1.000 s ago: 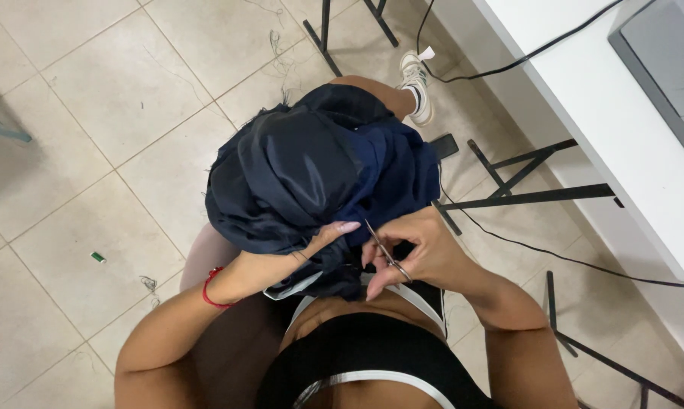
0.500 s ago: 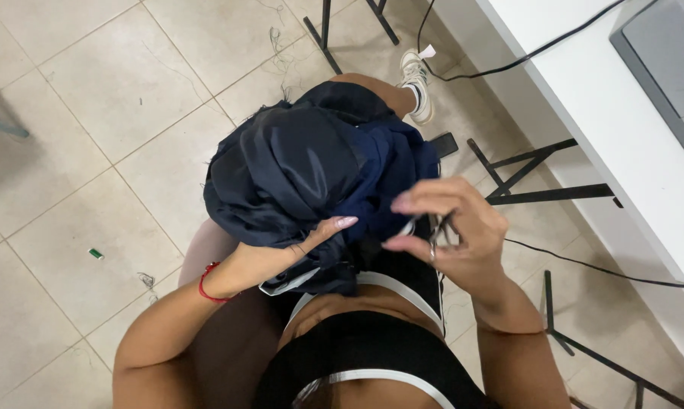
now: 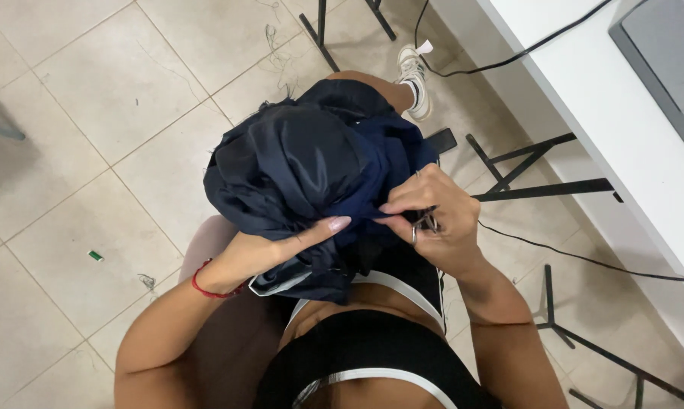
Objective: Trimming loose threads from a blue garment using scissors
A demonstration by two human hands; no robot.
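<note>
A bundled dark navy garment (image 3: 312, 174) lies piled on my lap as I sit. My left hand (image 3: 270, 246), with a red cord bracelet at the wrist, grips the garment's lower edge, fingers stretched along the fabric. My right hand (image 3: 433, 216) holds small metal thread snips (image 3: 427, 222) folded into its palm while its fingertips pinch the fabric beside my left fingertips. Only a little of the snips shows between the fingers.
A white table (image 3: 607, 113) runs along the right with a grey device on it and black cables (image 3: 577, 257) trailing down. Black metal table legs (image 3: 539, 182) stand near my right knee. Thread scraps (image 3: 277, 53) and a small green bit (image 3: 95, 256) lie on the tiled floor.
My right hand lifted the snips off the fabric, turned them into the palm, and now pinches the cloth with its fingertips. My left hand stayed on the garment.
</note>
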